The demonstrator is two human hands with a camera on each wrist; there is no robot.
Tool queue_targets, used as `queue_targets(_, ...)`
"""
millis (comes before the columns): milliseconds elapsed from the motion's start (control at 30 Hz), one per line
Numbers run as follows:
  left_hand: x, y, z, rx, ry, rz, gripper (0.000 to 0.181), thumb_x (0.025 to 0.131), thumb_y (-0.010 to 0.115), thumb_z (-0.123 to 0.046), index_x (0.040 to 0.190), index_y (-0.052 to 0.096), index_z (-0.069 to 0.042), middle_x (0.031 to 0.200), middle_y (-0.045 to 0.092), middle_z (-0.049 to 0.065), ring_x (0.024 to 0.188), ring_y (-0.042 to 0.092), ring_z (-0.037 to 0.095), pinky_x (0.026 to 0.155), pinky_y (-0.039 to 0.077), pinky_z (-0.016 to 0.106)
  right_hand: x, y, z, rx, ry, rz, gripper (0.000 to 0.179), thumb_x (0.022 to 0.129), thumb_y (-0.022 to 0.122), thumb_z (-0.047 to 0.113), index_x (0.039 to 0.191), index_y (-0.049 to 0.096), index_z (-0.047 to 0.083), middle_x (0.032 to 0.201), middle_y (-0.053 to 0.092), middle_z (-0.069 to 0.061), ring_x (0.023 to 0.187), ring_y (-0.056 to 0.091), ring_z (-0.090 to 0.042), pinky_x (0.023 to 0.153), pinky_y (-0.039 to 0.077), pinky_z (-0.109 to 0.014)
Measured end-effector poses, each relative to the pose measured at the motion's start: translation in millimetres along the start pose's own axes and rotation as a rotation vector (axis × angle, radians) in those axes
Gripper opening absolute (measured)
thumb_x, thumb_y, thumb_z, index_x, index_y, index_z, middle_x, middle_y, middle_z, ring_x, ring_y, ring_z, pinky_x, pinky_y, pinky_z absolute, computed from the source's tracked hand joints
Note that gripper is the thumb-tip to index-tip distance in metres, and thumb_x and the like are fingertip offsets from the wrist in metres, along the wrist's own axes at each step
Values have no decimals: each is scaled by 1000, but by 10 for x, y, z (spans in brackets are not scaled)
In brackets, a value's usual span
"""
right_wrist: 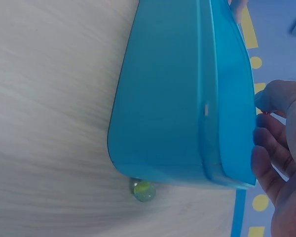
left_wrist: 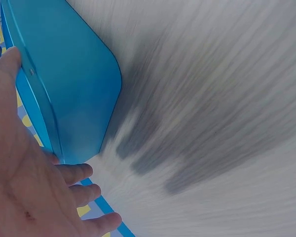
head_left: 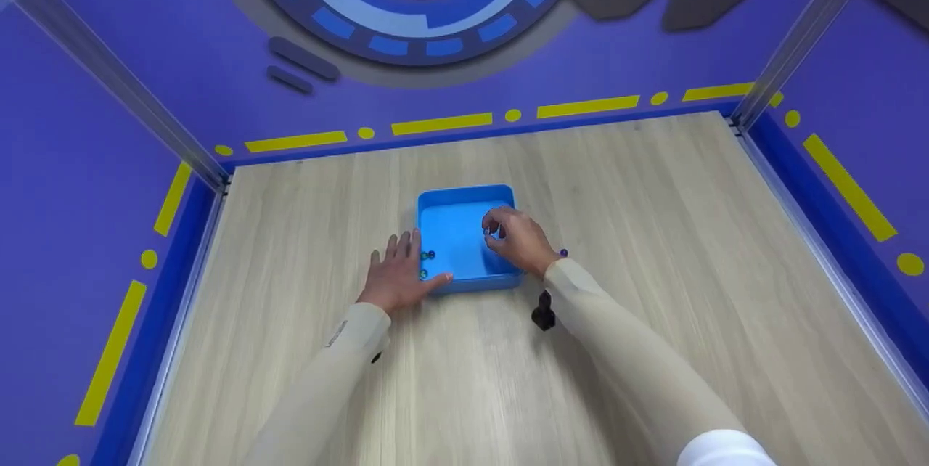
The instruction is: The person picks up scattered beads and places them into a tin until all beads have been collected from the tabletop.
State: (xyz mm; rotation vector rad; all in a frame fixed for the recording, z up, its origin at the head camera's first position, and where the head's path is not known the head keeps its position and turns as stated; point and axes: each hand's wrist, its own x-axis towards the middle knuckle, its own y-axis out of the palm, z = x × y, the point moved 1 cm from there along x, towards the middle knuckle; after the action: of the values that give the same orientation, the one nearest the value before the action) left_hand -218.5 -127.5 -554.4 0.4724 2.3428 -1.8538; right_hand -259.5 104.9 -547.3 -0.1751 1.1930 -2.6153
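A blue open-topped box [head_left: 464, 283] sits on the wooden table, with several small dark and green marbles [head_left: 431, 254] inside along its left wall. My left hand [head_left: 395, 279] rests at the box's near left corner, its fingers straight and spread along the left side and the thumb on the near rim. Over the right part of the box, my right hand [head_left: 521, 239] pinches a small marble, mostly hidden by the fingertips. In the right wrist view, a clear marble with yellow-green inside [right_wrist: 144, 191] lies on the table close against the box's outer wall.
A dark purple marble [head_left: 563, 252] shows just right of my right wrist. A small black piece [head_left: 543, 312] is below that wrist. Purple panels [head_left: 450, 99] with yellow marks wall in the table [head_left: 326, 197] at the back and sides.
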Motion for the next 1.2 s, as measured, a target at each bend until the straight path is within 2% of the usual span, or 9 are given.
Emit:
queue_targets(200, 7, 0, 2, 12, -2, -1, 108, 81, 47, -78, 157, 7, -13, 163, 14, 13, 151, 10, 37, 118, 12, 62, 31, 37, 20, -6, 0, -2, 15, 89, 68, 13, 103, 64, 15, 100, 64, -5, 87, 58, -17, 78, 54, -30)
queue_targets(400, 12, -2, -2, 9, -5, 2, 109, 80, 48, -79, 157, 7, -13, 163, 15, 12, 151, 10, 36, 118, 13, 61, 36, 70, 27, 17, 7, 0, 14, 89, 69, 14, 100, 62, 19, 98, 64, 0, 84, 58, -15, 77, 54, -28)
queue_targets(800, 10, -25, -12, 17, 26, -13, 107, 82, 48, -76, 157, 9, -11, 162, 18, 15, 150, 13, 38, 117, 14, 63, 65, 150, 37, -6, -41, -6, 14, 88, 69, 14, 103, 68, 12, 95, 66, 0, 81, 58, -14, 75, 55, -30)
queue_targets(967, 17, -8, -2, 16, 24, -20, 107, 82, 48, -77, 157, 8, -12, 162, 18, 14, 150, 14, 37, 117, 14, 62, 75, 183, 39, 0, -20, 18, 17, 89, 68, 15, 106, 68, 11, 96, 65, -1, 84, 59, -15, 77, 55, -30)
queue_targets(1200, 5, 10, 13, 9, 27, -22, 108, 81, 48, -78, 157, 9, -11, 162, 18, 14, 150, 14, 37, 117, 15, 62, 82, 243, 26, 6, 45, 110, 16, 90, 67, 16, 105, 69, 11, 92, 65, -1, 85, 59, -16, 78, 53, -31)
